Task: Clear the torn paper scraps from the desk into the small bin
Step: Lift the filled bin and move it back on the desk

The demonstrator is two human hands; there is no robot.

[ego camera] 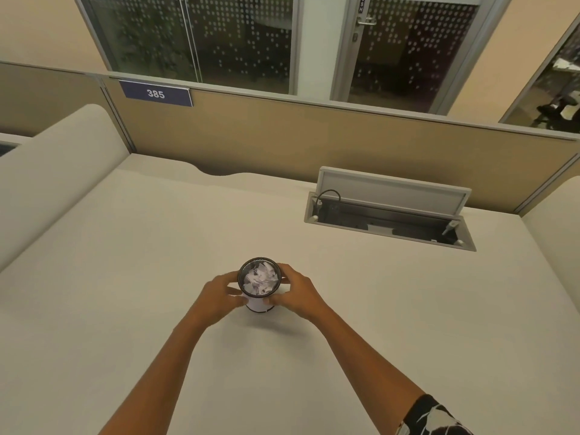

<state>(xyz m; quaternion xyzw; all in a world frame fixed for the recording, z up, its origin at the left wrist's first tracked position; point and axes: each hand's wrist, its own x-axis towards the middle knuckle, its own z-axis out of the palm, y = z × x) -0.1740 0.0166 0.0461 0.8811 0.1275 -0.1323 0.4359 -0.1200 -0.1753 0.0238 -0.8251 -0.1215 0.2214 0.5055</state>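
My left hand (pixel 216 296) and right hand (pixel 295 295) grip the small bin (pixel 257 304); paper scraps (pixel 260 277) inside, desk (pixel 157 246) shows no strays. Looks basically done to me.

The surface (pixel 125 246) is a pale, off-white desktop. A tan partition (pixel 282 133) runs along its far edge. A small bin (pixel 256 304) stands upright on it, roughly midway between the left and right edges. Toward the far right corner a cable hatch (pixel 389 222) is sunk into the surface, with its lid (pixel 392 191) tilted up. A shallow notch (pixel 216 171) cuts the far edge.
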